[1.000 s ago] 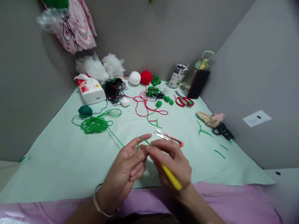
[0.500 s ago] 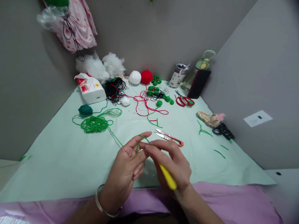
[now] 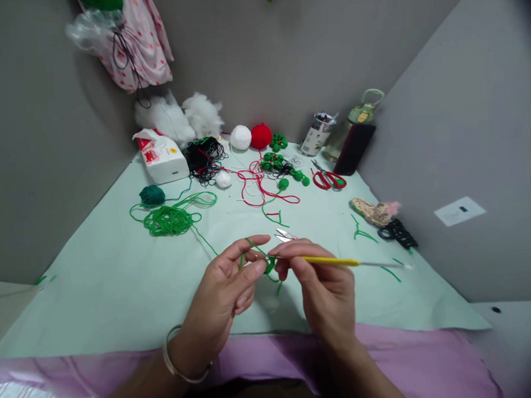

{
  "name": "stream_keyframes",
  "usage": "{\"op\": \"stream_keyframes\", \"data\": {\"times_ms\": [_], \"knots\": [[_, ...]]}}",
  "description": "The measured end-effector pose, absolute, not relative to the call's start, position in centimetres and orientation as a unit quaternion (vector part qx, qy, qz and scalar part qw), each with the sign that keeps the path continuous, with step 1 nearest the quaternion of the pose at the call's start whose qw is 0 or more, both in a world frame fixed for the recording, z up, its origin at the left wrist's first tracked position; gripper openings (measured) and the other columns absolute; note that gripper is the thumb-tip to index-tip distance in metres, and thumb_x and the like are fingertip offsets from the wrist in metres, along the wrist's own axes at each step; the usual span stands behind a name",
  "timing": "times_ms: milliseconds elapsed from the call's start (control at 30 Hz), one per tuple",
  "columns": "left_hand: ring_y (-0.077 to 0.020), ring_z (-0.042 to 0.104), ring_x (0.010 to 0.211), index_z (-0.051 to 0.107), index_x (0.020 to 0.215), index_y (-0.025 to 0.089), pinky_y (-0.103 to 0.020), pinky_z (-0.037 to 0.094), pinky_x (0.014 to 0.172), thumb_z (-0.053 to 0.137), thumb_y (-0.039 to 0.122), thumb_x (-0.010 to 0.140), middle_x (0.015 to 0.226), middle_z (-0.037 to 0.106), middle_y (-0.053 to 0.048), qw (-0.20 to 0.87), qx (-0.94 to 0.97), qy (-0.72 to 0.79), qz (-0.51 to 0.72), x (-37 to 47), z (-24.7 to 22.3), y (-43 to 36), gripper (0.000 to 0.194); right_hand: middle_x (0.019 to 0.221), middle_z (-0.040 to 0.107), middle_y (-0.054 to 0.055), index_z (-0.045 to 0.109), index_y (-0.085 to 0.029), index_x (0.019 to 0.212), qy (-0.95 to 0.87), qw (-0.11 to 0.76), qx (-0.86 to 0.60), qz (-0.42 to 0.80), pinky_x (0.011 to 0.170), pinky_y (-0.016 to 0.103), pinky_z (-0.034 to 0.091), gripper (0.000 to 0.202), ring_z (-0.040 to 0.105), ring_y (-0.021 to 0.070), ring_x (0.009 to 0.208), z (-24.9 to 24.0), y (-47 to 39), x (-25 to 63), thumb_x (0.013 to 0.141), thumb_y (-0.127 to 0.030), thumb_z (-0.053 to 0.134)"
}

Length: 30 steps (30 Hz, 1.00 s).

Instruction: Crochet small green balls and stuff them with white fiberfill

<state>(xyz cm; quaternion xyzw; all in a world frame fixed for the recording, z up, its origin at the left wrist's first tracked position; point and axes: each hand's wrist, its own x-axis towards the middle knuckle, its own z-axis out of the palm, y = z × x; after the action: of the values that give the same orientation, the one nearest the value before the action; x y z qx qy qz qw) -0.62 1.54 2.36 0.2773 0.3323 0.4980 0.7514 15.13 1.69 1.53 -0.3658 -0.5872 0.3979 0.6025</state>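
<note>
My right hand (image 3: 324, 286) is closed round a crochet hook (image 3: 331, 260) with a yellow grip, its shaft pointing left and its other end out to the right. A small green crocheted piece (image 3: 270, 264) sits at the hook's tip, between both hands. My left hand (image 3: 228, 280) pinches that piece at its edge, thumb against a finger, while the index finger is stretched out with green yarn (image 3: 250, 242) over it. This yarn runs back to a loose green yarn heap (image 3: 170, 220) on the left. Thread snips (image 3: 284, 235) lie partly hidden behind my right hand.
Red-handled scissors (image 3: 329, 177), a pen cup (image 3: 318, 133) and a bottle (image 3: 360, 116) stand or lie at the back right. Yarn balls, red (image 3: 260, 136) and white (image 3: 240, 137), are at the back. A tissue pack (image 3: 165, 160) is back left. Green yarn scraps (image 3: 391, 274) lie right.
My right hand has turned and shifted right, swinging the crochet hook from pointing toward me to nearly level. The green crocheted piece now shows between the hands. My left hand has barely moved.
</note>
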Motion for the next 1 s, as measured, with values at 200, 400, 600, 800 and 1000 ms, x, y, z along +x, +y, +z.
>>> {"op": "stream_keyframes", "data": {"times_ms": [200, 400, 600, 800, 1000], "knots": [[0.0047, 0.032, 0.043, 0.076, 0.118, 0.021, -0.012, 0.022, 0.041, 0.082, 0.023, 0.087, 0.084, 0.057, 0.005, 0.738, 0.271, 0.348, 0.510, -0.7, 2.6, 1.5, 0.032, 0.097, 0.076, 0.003, 0.073, -0.026, 0.113, -0.679, 0.563, -0.386, 0.272, 0.076, 0.034, 0.060, 0.027, 0.072, 0.0168, 0.080, 1.4, 0.9, 15.7, 0.105, -0.013, 0.051], [0.0021, 0.019, 0.042, 0.071, 0.124, 0.016, -0.012, 0.018, 0.039, 0.084, 0.025, 0.087, 0.066, 0.048, 0.010, 0.803, 0.228, 0.295, 0.465, -0.9, 2.3, 1.5, 0.040, 0.108, 0.077, 0.006, 0.078, -0.031, 0.118, -0.754, 0.518, -0.394, 0.093, 0.078, 0.034, 0.063, 0.035, 0.075, 0.0215, 0.095, 1.2, 0.3, 15.5, 0.096, -0.008, 0.065], [0.0024, 0.020, 0.041, 0.075, 0.116, 0.016, -0.013, 0.019, 0.039, 0.083, 0.019, 0.086, 0.066, 0.049, 0.010, 0.790, 0.227, 0.297, 0.487, -0.9, 2.4, 1.7, 0.030, 0.089, 0.074, 0.003, 0.077, -0.024, 0.101, -0.590, 0.620, -0.376, 0.355, 0.063, 0.033, 0.058, 0.022, 0.062, 0.0115, 0.056, 1.8, 1.3, 15.0, 0.105, -0.021, 0.055], [0.0047, 0.032, 0.043, 0.077, 0.116, 0.021, -0.013, 0.022, 0.040, 0.086, 0.025, 0.085, 0.087, 0.061, 0.003, 0.757, 0.280, 0.322, 0.496, -0.3, 2.1, 1.3, 0.033, 0.097, 0.078, 0.003, 0.076, -0.027, 0.116, -0.696, 0.582, -0.378, 0.185, 0.080, 0.034, 0.062, 0.030, 0.074, 0.0181, 0.088, 1.3, 1.1, 14.5, 0.099, -0.007, 0.060], [0.0017, 0.015, 0.042, 0.076, 0.122, 0.015, -0.012, 0.018, 0.038, 0.083, 0.023, 0.087, 0.062, 0.044, 0.010, 0.806, 0.201, 0.297, 0.470, -0.7, 2.2, 1.9, 0.036, 0.106, 0.077, 0.006, 0.078, -0.030, 0.119, -0.736, 0.544, -0.400, 0.054, 0.075, 0.035, 0.063, 0.033, 0.074, 0.0204, 0.090, 0.5, 0.8, 15.0, 0.097, -0.010, 0.065]]}}
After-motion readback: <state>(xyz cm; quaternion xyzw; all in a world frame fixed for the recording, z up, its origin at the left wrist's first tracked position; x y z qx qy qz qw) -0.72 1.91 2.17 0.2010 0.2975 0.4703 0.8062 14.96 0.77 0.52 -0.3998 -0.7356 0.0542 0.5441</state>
